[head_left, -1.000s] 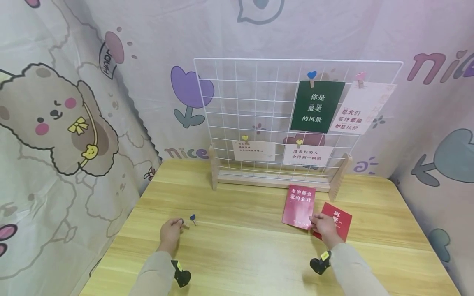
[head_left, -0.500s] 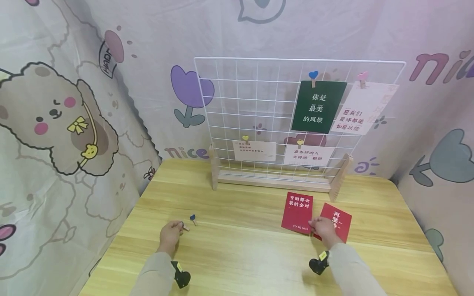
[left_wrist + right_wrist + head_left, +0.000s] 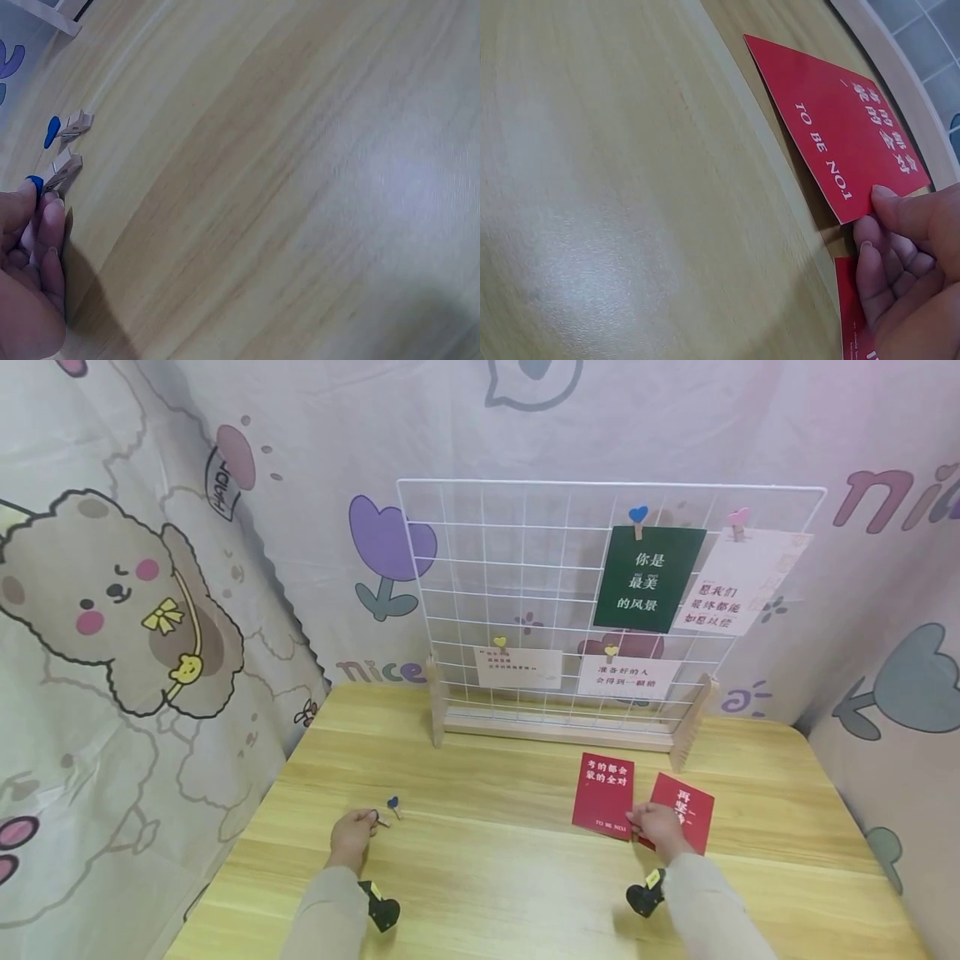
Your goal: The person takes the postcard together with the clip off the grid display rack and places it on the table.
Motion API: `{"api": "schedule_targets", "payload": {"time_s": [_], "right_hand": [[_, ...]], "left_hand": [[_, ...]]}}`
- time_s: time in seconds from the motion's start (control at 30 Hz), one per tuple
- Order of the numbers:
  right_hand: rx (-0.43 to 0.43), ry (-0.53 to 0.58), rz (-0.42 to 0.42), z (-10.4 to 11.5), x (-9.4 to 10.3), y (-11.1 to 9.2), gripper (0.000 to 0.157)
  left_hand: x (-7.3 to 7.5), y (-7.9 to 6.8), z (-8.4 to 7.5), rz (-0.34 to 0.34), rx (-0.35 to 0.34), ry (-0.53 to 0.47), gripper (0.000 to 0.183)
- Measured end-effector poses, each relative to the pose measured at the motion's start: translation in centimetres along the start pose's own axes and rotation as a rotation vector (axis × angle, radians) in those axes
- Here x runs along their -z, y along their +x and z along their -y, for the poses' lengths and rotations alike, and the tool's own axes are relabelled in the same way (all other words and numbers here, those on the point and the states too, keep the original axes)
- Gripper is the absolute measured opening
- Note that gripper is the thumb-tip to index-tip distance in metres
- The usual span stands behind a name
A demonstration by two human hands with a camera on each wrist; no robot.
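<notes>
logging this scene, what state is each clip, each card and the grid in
Held blue clip, pinched by left hand
Loose blue clip, lying on table
Four grid clips, clamped on cards
TO BE NO.1 card, pinched by right hand
Second red card, on table
Green card, clipped
Large pale card, clipped
Small white cards, clipped
Grid, standing

Red card (image 3: 817, 120), white lettering, face up, side edge pinched in right hand (image 3: 660, 828); wooden clip (image 3: 63, 171), blue heart end pinched in left hand (image 3: 352, 841), wooden end beyond grip.
</notes>
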State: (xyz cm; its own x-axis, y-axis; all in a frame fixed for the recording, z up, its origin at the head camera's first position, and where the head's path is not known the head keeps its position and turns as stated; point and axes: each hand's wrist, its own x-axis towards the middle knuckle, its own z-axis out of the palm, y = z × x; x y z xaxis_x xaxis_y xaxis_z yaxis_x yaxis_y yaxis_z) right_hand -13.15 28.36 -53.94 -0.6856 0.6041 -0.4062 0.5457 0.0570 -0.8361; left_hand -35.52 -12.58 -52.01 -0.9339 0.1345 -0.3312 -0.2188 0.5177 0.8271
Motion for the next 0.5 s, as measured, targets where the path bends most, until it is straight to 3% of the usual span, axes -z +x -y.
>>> {"api": "schedule_targets", "payload": {"time_s": [0.5], "right_hand": [[-0.042, 0.024, -0.026, 0.02, -0.02, 0.22, 0.025]], "left_hand": [[-0.29, 0.34, 0.46, -0.031, 0.004, -0.086, 0.025]]}}
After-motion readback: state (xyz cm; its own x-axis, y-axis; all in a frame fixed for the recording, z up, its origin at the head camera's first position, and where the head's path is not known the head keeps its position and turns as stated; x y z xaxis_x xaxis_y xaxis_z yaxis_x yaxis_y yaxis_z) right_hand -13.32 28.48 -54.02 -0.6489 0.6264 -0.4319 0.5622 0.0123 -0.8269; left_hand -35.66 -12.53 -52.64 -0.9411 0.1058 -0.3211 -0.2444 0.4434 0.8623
